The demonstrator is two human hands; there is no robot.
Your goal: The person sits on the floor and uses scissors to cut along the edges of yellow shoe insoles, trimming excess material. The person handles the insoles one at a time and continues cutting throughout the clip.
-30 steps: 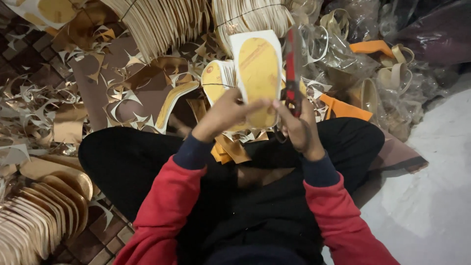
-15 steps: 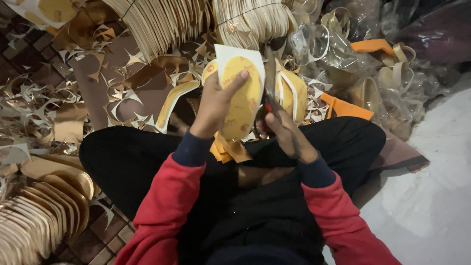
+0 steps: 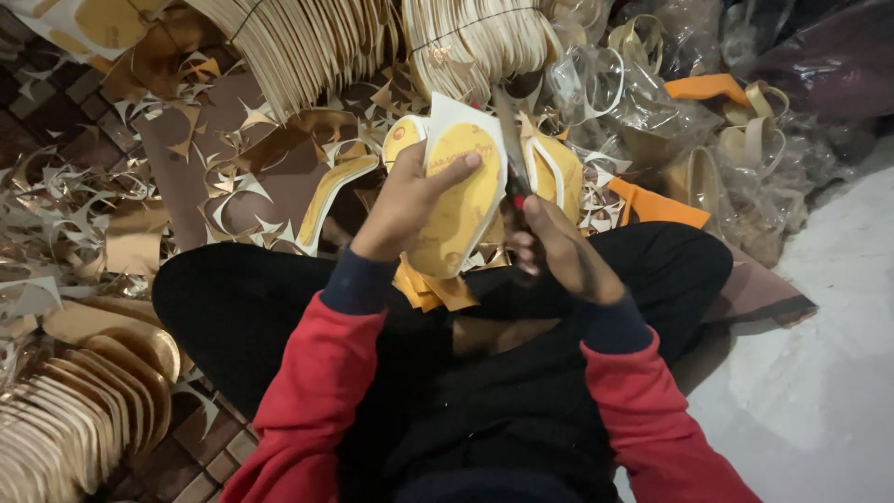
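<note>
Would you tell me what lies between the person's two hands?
In the head view, the yellow sole-shaped sheet held by the left hand and the scissors gripped by the right hand lie between them.

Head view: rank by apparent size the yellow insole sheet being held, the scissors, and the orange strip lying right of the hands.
1. Yellow insole sheet, in the left hand.
2. Orange strip.
3. Scissors, in the right hand; the handles are hidden, so the order of 2 and 3 is unsure.

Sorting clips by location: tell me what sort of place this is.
Probably a small footwear workshop, worked from the floor. The left hand holds a yellow insole sheet, the right hand cuts with scissors; bundled sole stacks and gold offcuts lie around.
</note>
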